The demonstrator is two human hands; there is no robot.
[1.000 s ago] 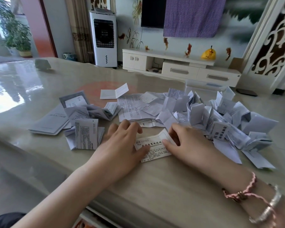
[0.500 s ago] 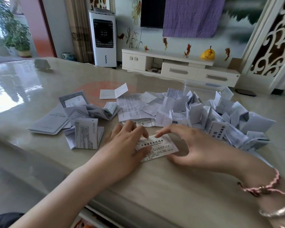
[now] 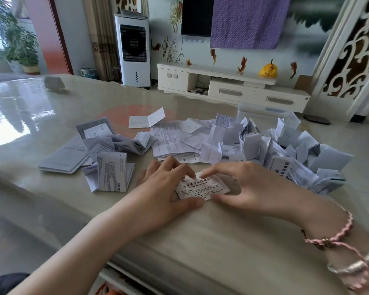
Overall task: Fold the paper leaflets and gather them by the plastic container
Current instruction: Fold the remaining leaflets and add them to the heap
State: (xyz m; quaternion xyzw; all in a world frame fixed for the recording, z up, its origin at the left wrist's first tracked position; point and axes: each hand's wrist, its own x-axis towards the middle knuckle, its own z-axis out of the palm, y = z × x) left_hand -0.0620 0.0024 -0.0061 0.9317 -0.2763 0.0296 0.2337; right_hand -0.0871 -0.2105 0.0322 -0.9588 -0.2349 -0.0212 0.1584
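A small folded leaflet (image 3: 202, 187) with printed lines is lying flat on the tabletop (image 3: 200, 241), close to the near edge, and both hands are working on it. The left hand (image 3: 168, 186) is coming in from the left side: its fingers (image 3: 185, 170) are curling over the leaflet's far left corner while the thumb is lying along the near edge, so the left end of the paper is sitting pinched between thumb and fingers. The right hand (image 3: 247, 188) is arching over the right end. Its forefinger is reaching to the leaflet's far edge, almost meeting the left fingertips there, and its thumb is touching the near edge from below, so the paper is lying in the gap between that finger and thumb. The remaining right fingers are staying bent and spread above the tabletop, just beyond the leaflet's right end.

Behind the hands, a loose pile of folded leaflets (image 3: 285, 150) is spreading to the right, next to the clear plastic container (image 3: 262, 112) standing at the far side of the tabletop. To the left, unfolded sheets and booklets (image 3: 98, 150) are lying in a second, flatter heap, with one tall folded paper (image 3: 112, 171) resting nearest the left wrist. A single half-open slip (image 3: 146, 120) is lying apart at the back. The right wrist is wearing a pink braided cord (image 3: 332, 235) and a silver bangle (image 3: 349, 267).
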